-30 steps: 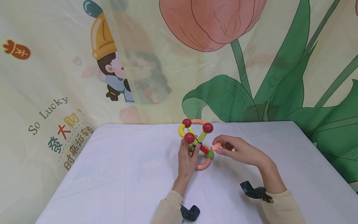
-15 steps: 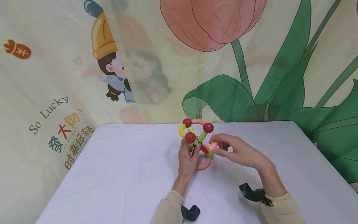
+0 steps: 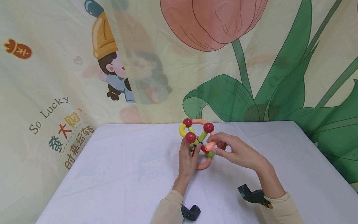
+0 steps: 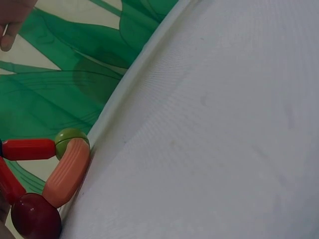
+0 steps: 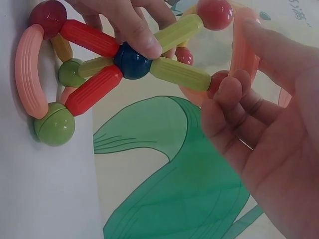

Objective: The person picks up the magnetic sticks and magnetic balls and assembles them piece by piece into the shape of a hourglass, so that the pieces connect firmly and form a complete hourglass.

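A toy structure of magnetic sticks and balls stands upright near the table's far edge. Its dark blue ball (image 5: 132, 60) joins red sticks (image 5: 94, 94) and yellow-green sticks (image 5: 180, 73). Red balls (image 3: 190, 137) top it, and a green ball (image 5: 56, 124) sits low. My left hand (image 3: 187, 158) grips the structure around its middle, a finger against the blue ball. Between thumb and fingers, my right hand (image 3: 237, 152) pinches a curved salmon stick (image 5: 244, 45) at the structure's right side, close to two red balls; whether it touches both I cannot tell.
A white cloth covers the table (image 3: 126, 171), whose far edge meets a printed backdrop (image 3: 156, 62) with a tulip and leaves. Each wrist carries a black camera mount; the right one (image 3: 253, 195) hangs over the cloth.
My right hand has moved slightly left with the curved salmon stick, bringing it from beside the structure up against its right side. My left hand and the structure have stayed almost still.
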### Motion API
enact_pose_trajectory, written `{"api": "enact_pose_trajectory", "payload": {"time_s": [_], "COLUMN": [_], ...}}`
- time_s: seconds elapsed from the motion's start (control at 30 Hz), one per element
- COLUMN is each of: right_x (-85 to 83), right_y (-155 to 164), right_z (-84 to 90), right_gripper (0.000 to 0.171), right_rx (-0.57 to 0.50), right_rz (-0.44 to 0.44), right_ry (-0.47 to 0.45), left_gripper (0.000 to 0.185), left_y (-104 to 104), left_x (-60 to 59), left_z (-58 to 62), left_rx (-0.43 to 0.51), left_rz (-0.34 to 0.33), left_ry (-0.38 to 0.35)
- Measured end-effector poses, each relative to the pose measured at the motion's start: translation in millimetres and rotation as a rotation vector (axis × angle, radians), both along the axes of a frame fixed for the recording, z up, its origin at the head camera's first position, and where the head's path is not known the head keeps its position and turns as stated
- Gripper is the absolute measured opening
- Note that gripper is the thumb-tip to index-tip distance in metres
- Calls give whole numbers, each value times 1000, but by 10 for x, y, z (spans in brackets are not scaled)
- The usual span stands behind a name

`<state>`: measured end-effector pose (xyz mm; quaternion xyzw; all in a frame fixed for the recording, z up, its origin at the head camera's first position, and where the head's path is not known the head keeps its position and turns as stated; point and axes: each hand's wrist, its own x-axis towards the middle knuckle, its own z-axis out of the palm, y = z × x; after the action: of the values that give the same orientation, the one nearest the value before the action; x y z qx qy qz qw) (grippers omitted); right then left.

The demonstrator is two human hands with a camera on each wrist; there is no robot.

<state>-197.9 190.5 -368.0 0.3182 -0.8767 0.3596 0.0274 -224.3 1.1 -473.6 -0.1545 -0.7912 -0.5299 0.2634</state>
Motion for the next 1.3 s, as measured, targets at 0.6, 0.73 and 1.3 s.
{"api": "enact_pose_trajectory", "payload": {"time_s": [0.6, 0.73, 1.3], "right_x": [4, 1, -40], "right_y": [-36, -52, -116], "right_z": [7, 0, -43], "right_gripper": [32, 31, 29], "right_rx": [5, 2, -2], "right_rz": [-10, -14, -85], "right_ry": [26, 31, 70], "left_gripper": [34, 33, 34], "left_y": [4, 4, 1], "left_x": [6, 1, 9], "left_z": [-1, -7, -4], "left_rx": [2, 4, -70], "left_rz": [-10, -9, 17], "left_ry": [-13, -9, 27]}}
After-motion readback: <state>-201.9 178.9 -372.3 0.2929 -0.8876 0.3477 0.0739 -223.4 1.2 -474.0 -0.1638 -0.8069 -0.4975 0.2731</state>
